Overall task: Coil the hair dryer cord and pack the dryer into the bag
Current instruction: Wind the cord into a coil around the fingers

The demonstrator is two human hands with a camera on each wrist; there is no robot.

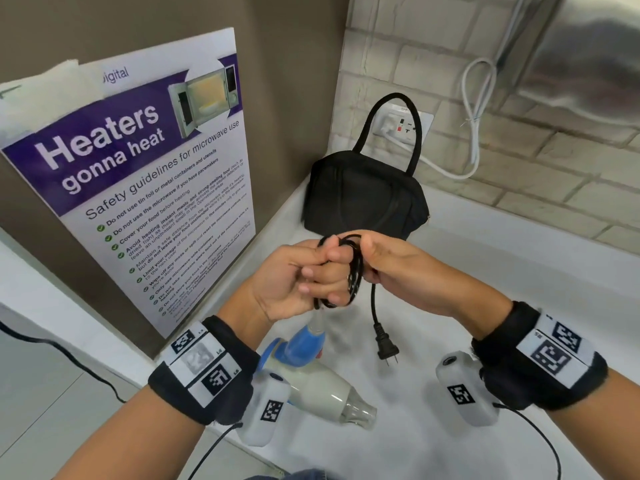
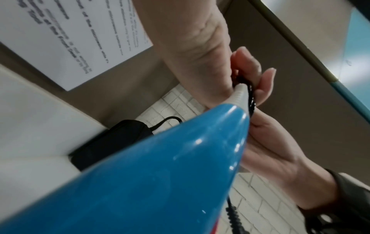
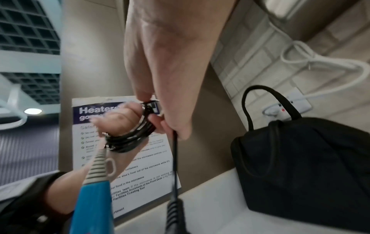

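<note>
The black cord [image 1: 355, 271] is wound in several loops round the fingers of my left hand [image 1: 304, 275], which curls tightly on the coil [image 3: 130, 139]. My right hand [image 1: 391, 261] pinches the cord beside the coil, and the loose end with its plug [image 1: 387, 345] hangs below. The hair dryer [image 1: 311, 372], with a blue handle [image 2: 160, 174] and a pale barrel, dangles under my left hand above the white counter [image 1: 485, 271]. A black bag [image 1: 367, 199] with a loop handle stands shut behind my hands, in the corner.
A microwave safety poster [image 1: 138, 174] leans on the brown wall at left. A wall socket [image 1: 403, 128] with a white cable [image 1: 478, 109] sits on the brick wall behind the bag. A metal appliance [image 1: 588, 57] hangs at the upper right.
</note>
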